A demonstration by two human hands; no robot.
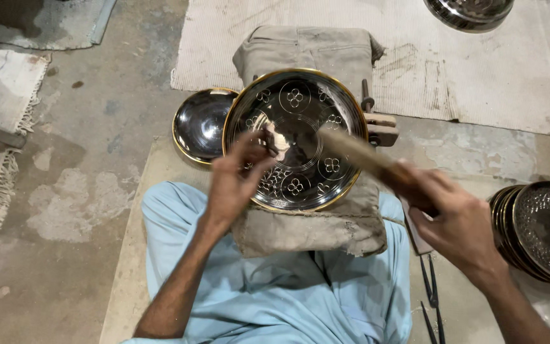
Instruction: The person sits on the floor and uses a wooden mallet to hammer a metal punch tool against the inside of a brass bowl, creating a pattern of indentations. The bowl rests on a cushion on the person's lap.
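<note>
A round shiny metal plate (pixel 300 102) with a gold rim and punched flower patterns lies on a grey cloth cushion (pixel 310 229) in my lap. My left hand (pixel 237 181) pinches a small metal punch (pixel 274 141) upright on the plate's surface, left of centre. My right hand (pixel 447 210) grips the handle of a wooden mallet (pixel 358 153), raised and blurred, its head over the plate's right part.
A second gold-rimmed shiny plate (pixel 200 124) lies on the floor left of the cushion. A stack of patterned plates (pixel 542 229) sits at the right edge. Another metal dish (pixel 469 13) rests on the mat at top right. Thin black compasses (pixel 431 293) lie by my right knee.
</note>
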